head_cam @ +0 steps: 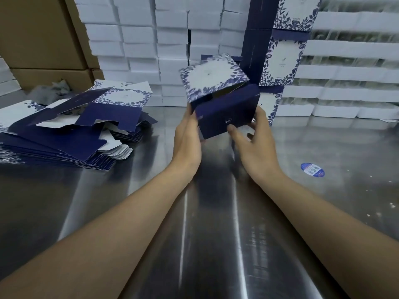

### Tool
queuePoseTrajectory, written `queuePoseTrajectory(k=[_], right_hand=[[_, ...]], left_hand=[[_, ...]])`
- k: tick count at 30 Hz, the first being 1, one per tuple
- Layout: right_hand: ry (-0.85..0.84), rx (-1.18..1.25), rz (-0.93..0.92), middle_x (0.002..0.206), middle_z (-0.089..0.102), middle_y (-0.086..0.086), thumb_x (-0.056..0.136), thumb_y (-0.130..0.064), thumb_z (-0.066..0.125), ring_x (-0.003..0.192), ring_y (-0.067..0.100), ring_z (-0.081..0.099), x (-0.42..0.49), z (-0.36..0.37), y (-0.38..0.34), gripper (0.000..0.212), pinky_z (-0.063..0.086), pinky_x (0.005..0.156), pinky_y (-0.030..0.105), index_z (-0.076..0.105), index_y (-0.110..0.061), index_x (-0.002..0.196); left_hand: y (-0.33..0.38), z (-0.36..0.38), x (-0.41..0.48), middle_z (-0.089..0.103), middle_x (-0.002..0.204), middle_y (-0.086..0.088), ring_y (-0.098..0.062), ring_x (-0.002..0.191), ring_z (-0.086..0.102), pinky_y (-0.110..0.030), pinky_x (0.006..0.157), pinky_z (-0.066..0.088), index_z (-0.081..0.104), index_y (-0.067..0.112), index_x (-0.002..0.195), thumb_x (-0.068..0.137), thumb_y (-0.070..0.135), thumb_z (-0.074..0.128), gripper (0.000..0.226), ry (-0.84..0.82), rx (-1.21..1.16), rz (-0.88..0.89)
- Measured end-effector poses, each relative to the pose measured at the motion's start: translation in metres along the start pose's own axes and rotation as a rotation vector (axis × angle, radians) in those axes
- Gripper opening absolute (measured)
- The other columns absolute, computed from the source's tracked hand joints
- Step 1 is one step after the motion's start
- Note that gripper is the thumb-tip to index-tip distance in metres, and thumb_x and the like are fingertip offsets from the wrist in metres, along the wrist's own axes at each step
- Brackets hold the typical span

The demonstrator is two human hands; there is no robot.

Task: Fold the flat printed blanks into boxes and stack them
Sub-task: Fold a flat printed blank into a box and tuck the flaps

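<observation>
A navy box with a white, blue-leafed panel hangs tilted above the steel table, mid-centre. My left hand grips its left end, fingers hidden behind it. My right hand holds the right end, thumb on the navy front and fingers round the side. The white floral panel stands up and back from the navy body. A fanned pile of flat printed blanks lies at the left. A stack of folded boxes rises just behind and right of the held box.
The steel table stretches toward me. White foam boxes wall the back; foam trays are stacked at the right. Brown cartons stand at the back left. A blue round sticker lies on the table at right.
</observation>
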State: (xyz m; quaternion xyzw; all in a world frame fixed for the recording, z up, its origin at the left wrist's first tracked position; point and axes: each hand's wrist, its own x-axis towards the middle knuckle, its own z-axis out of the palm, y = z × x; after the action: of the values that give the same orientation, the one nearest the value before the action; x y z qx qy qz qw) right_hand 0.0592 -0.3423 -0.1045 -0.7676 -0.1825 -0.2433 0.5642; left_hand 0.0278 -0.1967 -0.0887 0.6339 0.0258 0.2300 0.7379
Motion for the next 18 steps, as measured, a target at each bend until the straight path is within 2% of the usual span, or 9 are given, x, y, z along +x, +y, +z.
queuePoseTrajectory(k=[2,3,5,7,9,11,13,15,18], right_hand=[[0.031,0.015,0.062,0.134,0.062,-0.014,0.098,-0.032,0.072,0.123,0.006,0.057,0.0,-0.001,0.0,0.045,0.049,0.107,0.036,0.054,-0.031,0.139],[0.048,0.035,0.088,0.13,0.065,-0.011,0.099,-0.035,0.071,0.118,0.009,0.061,0.0,-0.002,0.0,0.038,0.052,0.103,0.034,0.057,-0.031,0.135],[0.077,0.077,0.103,0.127,0.068,-0.006,0.102,-0.036,0.067,0.113,0.012,0.065,0.0,-0.003,-0.002,0.033,0.053,0.095,0.025,0.061,-0.027,0.134],[0.093,0.061,0.073,0.129,0.068,-0.005,0.106,-0.036,0.061,0.117,0.012,0.064,0.0,-0.003,-0.004,0.034,0.052,0.095,0.021,0.061,-0.026,0.139],[0.099,0.037,0.047,0.134,0.064,-0.006,0.107,-0.035,0.058,0.118,0.007,0.062,-0.001,-0.002,-0.005,0.043,0.052,0.102,0.03,0.052,-0.029,0.149],[0.096,0.082,0.008,0.141,0.056,-0.011,0.107,-0.03,0.059,0.12,0.001,0.061,-0.005,-0.001,-0.009,0.059,0.055,0.1,0.03,0.035,-0.037,0.16],[0.088,0.035,-0.114,0.153,0.047,-0.016,0.106,-0.028,0.061,0.135,0.006,0.053,-0.008,-0.002,-0.011,0.067,0.054,0.105,0.038,0.028,-0.043,0.162],[0.076,-0.086,-0.234,0.156,0.044,-0.013,0.104,-0.036,0.064,0.143,0.014,0.046,-0.009,-0.002,-0.011,0.063,0.049,0.111,0.048,0.037,-0.043,0.159],[0.112,-0.137,-0.246,0.142,0.046,-0.006,0.1,-0.046,0.068,0.133,0.016,0.051,-0.009,-0.002,-0.011,0.047,0.048,0.108,0.046,0.056,-0.043,0.145]], left_hand=[[-0.003,-0.001,-0.001,0.073,0.124,0.027,0.012,0.118,0.063,-0.036,0.108,0.05,0.067,0.03,0.137,0.099,0.062,0.039,0.057,-0.057,-0.008,0.001],[-0.004,-0.001,-0.001,0.067,0.137,0.024,0.009,0.13,0.057,-0.039,0.118,0.042,0.063,0.031,0.144,0.096,0.071,0.038,0.067,-0.073,0.019,0.001],[-0.006,-0.002,-0.001,0.059,0.15,0.016,0.0,0.141,0.05,-0.043,0.124,0.035,0.055,0.032,0.151,0.086,0.081,0.044,0.082,-0.057,0.109,0.03],[-0.01,-0.001,-0.001,0.059,0.148,0.011,-0.002,0.136,0.053,-0.04,0.121,0.04,0.054,0.031,0.152,0.087,0.073,0.056,0.078,0.0,0.174,0.092],[-0.012,-0.001,-0.001,0.061,0.141,0.011,0.001,0.129,0.056,-0.036,0.116,0.046,0.055,0.033,0.149,0.091,0.063,0.059,0.065,0.074,0.247,0.177],[-0.012,-0.001,-0.002,0.064,0.134,0.012,0.0,0.124,0.059,-0.034,0.11,0.05,0.058,0.035,0.142,0.096,0.06,0.057,0.053,0.122,0.274,0.25],[-0.008,-0.001,-0.004,0.067,0.128,0.01,-0.004,0.12,0.062,-0.034,0.104,0.053,0.059,0.035,0.135,0.099,0.059,0.057,0.043,0.164,0.257,0.288],[-0.004,0.0,-0.006,0.07,0.119,0.007,-0.006,0.11,0.066,-0.027,0.093,0.055,0.061,0.037,0.128,0.099,0.06,0.057,0.037,0.21,0.219,0.295],[0.001,0.002,-0.009,0.067,0.094,0.011,-0.004,0.088,0.066,-0.019,0.075,0.048,0.062,0.039,0.118,0.098,0.065,0.054,0.034,0.276,0.205,0.295]])
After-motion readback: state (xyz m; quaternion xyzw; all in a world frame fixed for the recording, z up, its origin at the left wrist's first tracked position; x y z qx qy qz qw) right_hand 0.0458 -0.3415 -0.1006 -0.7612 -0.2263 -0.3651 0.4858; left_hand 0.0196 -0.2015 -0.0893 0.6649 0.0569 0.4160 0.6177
